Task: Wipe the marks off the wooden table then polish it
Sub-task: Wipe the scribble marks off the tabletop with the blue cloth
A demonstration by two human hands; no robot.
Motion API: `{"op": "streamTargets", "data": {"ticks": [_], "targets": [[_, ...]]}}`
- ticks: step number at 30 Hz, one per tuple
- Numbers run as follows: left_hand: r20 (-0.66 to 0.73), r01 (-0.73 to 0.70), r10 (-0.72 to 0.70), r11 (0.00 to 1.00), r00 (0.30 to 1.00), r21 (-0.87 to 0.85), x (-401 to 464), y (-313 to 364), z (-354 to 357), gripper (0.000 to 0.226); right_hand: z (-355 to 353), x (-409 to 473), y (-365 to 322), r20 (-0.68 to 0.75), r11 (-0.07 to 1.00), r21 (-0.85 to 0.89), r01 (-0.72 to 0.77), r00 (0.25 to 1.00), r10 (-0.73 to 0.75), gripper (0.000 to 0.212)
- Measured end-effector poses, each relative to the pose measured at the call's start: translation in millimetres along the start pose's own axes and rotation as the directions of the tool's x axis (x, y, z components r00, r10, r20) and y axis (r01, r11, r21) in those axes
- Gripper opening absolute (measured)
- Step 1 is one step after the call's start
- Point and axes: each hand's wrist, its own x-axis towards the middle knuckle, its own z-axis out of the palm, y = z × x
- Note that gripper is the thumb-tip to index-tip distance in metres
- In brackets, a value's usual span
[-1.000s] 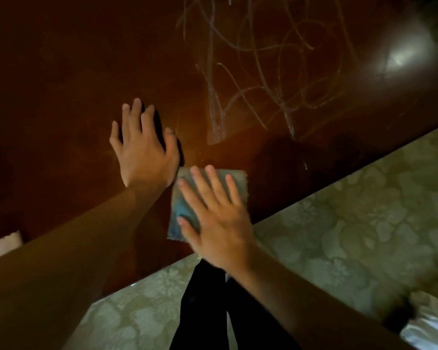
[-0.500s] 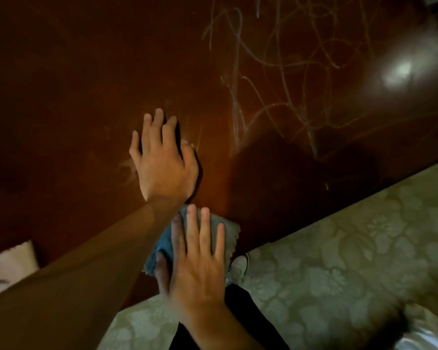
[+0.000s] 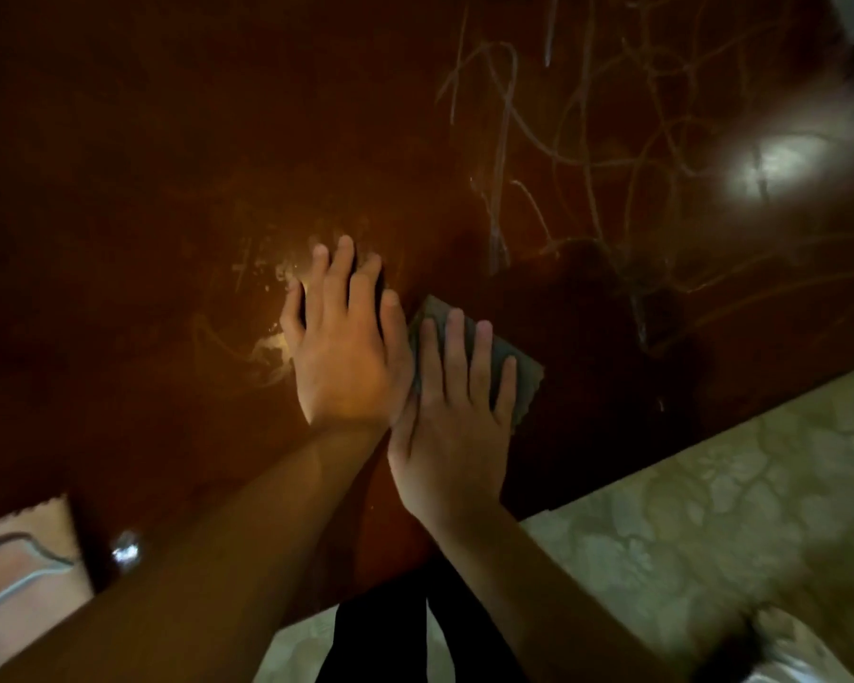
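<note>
Fingers of the right hand point(image 3: 447, 426) lie straight and slightly spread, pressing one folded grey-blue cloth point(image 3: 509, 359) flat on the dark glossy wooden surface point(image 3: 144, 189), near its front edge. Just beside it, touching, the left hand point(image 3: 346, 357) rests flat with fingers nearly together. Many pale scribbled marks point(image 3: 587, 155) cover the wood beyond the cloth; patterned pale floor point(image 3: 711, 510) lies below.
</note>
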Motion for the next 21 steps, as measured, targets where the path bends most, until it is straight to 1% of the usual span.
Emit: {"op": "streamTargets", "data": {"ticks": [3,5,6,8,10,11,12,15,18,20,21], "targets": [[0.009,0.014,-0.014,1.0,1.0,-0.025,1,0,0,0.046,-7,16,41,0.06,0.988,-0.008,0.156,0.986,-0.155,0.063],[0.007,0.029,-0.029,1.0,1.0,-0.01,2,2,0,0.046,-21,39,79,0.088,0.981,-0.048,0.186,0.979,-0.182,0.068],[0.009,0.032,-0.032,1.0,0.999,0.001,2,3,0,0.046,-29,52,96,0.086,0.986,-0.062,0.154,0.985,-0.149,0.068],[0.019,0.031,-0.031,0.999,0.999,0.026,2,4,0,0.047,-39,74,112,0.044,0.997,-0.074,0.036,0.999,-0.033,0.069],[0.027,0.03,-0.031,0.998,0.999,0.055,2,4,0,0.048,-34,81,97,-0.003,0.994,-0.057,-0.094,0.996,0.094,0.069],[0.03,0.025,-0.027,0.997,0.999,0.066,3,4,0,0.048,-30,78,82,-0.012,0.993,-0.05,-0.111,0.994,0.111,0.069],[0.032,0.02,-0.023,0.997,0.999,0.075,3,4,1,0.049,-25,72,65,-0.013,0.996,-0.055,-0.071,0.997,0.071,0.068],[0.037,0.021,-0.024,0.996,0.999,0.084,4,3,2,0.051,-13,49,33,0.024,0.981,-0.069,0.182,0.983,-0.181,0.063],[0.048,0.029,-0.034,0.995,0.998,0.096,3,4,2,0.051,-21,65,53,0.081,0.931,-0.054,0.361,0.931,-0.356,0.063],[0.046,0.032,-0.036,0.994,0.998,0.1,3,5,2,0.05,-28,95,75,0.099,0.905,-0.078,0.418,0.907,-0.41,0.065],[0.044,0.032,-0.036,0.994,0.998,0.104,3,5,2,0.05,-32,113,84,0.093,0.909,-0.093,0.406,0.913,-0.398,0.066]]}}
